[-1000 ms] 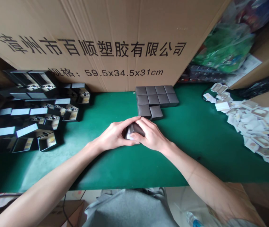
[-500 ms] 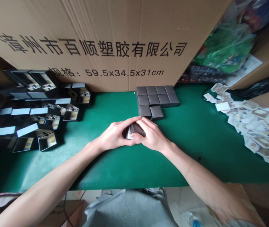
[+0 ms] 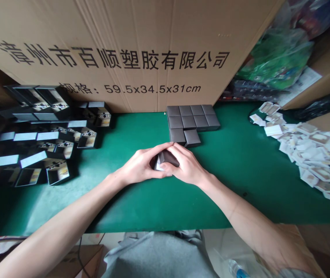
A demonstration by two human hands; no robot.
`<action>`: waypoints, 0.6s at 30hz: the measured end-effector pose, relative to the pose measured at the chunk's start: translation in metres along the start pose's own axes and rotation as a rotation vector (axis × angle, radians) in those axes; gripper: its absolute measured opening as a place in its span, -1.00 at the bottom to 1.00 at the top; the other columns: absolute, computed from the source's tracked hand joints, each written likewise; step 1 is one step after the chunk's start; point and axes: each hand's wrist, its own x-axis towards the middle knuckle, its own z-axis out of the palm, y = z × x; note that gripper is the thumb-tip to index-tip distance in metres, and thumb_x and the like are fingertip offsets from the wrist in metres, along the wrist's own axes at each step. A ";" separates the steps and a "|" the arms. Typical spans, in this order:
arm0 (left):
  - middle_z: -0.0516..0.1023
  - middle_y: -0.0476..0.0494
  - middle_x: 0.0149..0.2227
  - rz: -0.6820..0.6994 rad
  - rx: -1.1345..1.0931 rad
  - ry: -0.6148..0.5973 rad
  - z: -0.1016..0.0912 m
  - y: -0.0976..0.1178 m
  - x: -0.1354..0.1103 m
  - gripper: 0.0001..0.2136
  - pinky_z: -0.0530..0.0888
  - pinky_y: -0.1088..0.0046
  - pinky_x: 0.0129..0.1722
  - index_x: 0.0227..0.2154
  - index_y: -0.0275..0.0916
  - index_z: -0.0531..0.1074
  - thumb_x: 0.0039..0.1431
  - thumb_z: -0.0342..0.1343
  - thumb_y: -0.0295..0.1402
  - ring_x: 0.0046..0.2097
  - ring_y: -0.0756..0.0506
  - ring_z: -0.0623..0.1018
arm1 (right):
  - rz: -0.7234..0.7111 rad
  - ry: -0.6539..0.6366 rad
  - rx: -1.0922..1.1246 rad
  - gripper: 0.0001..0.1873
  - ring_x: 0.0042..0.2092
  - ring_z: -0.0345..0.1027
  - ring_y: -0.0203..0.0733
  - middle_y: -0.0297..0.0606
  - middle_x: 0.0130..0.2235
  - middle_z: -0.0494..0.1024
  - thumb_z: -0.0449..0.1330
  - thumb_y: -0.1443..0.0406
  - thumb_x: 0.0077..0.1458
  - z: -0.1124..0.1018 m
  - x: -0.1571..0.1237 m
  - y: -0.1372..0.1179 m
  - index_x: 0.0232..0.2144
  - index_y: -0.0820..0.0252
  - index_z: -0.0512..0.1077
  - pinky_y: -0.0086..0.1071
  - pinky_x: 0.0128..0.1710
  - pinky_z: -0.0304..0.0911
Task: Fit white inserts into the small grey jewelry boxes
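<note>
Both my hands meet over the middle of the green table (image 3: pixel 234 181) around one small dark grey box (image 3: pixel 166 157). My left hand (image 3: pixel 140 166) wraps its left side with the fingers curled over the top. My right hand (image 3: pixel 186 165) grips the right side. A white edge shows at the box's lower left corner. Just behind my hands lies a neat block of closed dark grey boxes (image 3: pixel 190 122), laid flat in rows.
Several open black boxes with white flaps (image 3: pixel 41 143) crowd the left side of the table. A heap of small white cards (image 3: pixel 304 146) covers the right side. A big printed cardboard carton (image 3: pixel 118 50) stands along the back, with green plastic bags (image 3: pixel 278 58) at the back right.
</note>
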 end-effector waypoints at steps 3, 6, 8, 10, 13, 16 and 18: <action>0.56 -0.25 0.11 -0.002 0.002 0.002 0.000 0.000 0.000 -0.26 0.56 0.42 0.01 0.32 -0.27 0.24 0.13 0.30 -0.10 -0.01 -0.16 0.64 | 0.006 0.000 0.006 -0.47 -0.09 0.43 -0.04 -0.14 -0.11 0.52 0.10 -0.12 0.26 0.000 0.001 -0.001 -0.03 0.18 0.39 -0.15 -0.08 0.43; 0.56 -0.23 0.12 -0.011 0.005 -0.001 0.000 0.000 0.000 -0.26 0.56 0.42 0.01 0.32 -0.25 0.24 0.12 0.30 -0.09 -0.01 -0.17 0.64 | 0.019 -0.002 0.013 -0.48 -0.08 0.44 -0.04 -0.14 -0.11 0.52 0.10 -0.13 0.26 0.000 0.001 -0.003 -0.03 0.16 0.39 -0.14 -0.07 0.44; 0.56 -0.23 0.12 -0.016 0.008 -0.003 0.000 0.001 0.000 -0.25 0.56 0.42 0.01 0.32 -0.24 0.24 0.12 0.30 -0.09 -0.01 -0.17 0.64 | 0.023 -0.004 0.015 -0.48 -0.08 0.44 -0.04 -0.14 -0.10 0.53 0.10 -0.12 0.26 -0.001 0.001 -0.003 -0.03 0.16 0.39 -0.13 -0.06 0.44; 0.56 -0.23 0.12 -0.021 0.010 -0.007 -0.001 0.001 0.000 -0.25 0.56 0.42 0.00 0.32 -0.24 0.24 0.12 0.30 -0.08 -0.02 -0.17 0.64 | 0.024 -0.002 0.015 -0.49 -0.07 0.44 -0.03 -0.13 -0.10 0.53 0.10 -0.12 0.26 -0.001 0.002 -0.003 -0.03 0.16 0.40 -0.12 -0.05 0.44; 0.55 -0.25 0.13 -0.019 0.006 -0.008 0.000 0.001 0.000 -0.25 0.55 0.43 0.02 0.31 -0.27 0.25 0.12 0.30 -0.09 0.01 -0.17 0.63 | 0.031 -0.001 0.019 -0.49 -0.07 0.44 -0.03 -0.14 -0.10 0.53 0.12 -0.11 0.26 -0.001 0.002 -0.003 -0.03 0.17 0.40 -0.13 -0.05 0.43; 0.55 -0.26 0.14 -0.017 0.002 -0.007 0.000 0.001 0.000 -0.25 0.55 0.43 0.03 0.31 -0.29 0.24 0.12 0.30 -0.09 0.02 -0.18 0.63 | 0.038 -0.001 0.021 -0.49 -0.07 0.45 -0.04 -0.14 -0.10 0.53 0.13 -0.10 0.25 -0.001 0.002 -0.003 -0.03 0.18 0.41 -0.14 -0.05 0.43; 0.55 -0.26 0.14 -0.018 0.000 -0.010 -0.001 0.001 0.000 -0.25 0.55 0.42 0.02 0.32 -0.28 0.24 0.12 0.30 -0.08 0.01 -0.18 0.63 | 0.042 -0.002 0.019 -0.49 -0.07 0.45 -0.04 -0.14 -0.10 0.53 0.13 -0.09 0.25 -0.001 0.001 -0.003 -0.02 0.19 0.41 -0.15 -0.05 0.43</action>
